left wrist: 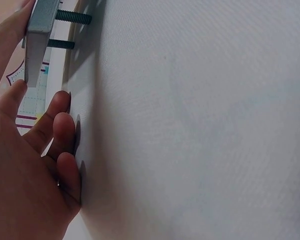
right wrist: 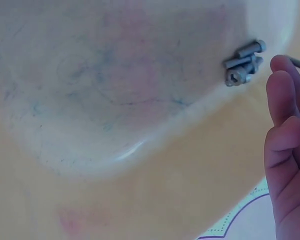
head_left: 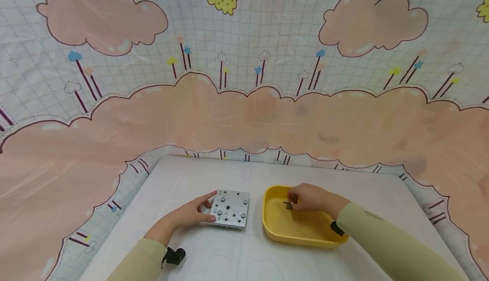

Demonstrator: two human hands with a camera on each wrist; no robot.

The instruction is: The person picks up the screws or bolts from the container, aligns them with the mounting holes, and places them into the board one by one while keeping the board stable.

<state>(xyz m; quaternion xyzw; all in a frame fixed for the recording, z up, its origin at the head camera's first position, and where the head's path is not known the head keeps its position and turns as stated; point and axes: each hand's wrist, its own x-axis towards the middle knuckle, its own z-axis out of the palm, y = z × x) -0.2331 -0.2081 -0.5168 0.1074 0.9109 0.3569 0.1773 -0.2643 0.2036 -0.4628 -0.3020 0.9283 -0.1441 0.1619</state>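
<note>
Hiding screws (right wrist: pixel 244 62): right hand (head_left: pixel 309 198), tray (head_left: pixel 302 236).

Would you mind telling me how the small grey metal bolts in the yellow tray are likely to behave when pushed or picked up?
The small grey metal bolts have round shanks, so they would probably roll if nudged. The yellow plastic tray has a raised rim and should keep them in. Being small, smooth metal, they may slip from a loose pinch; the right hand hovers beside them.
</note>
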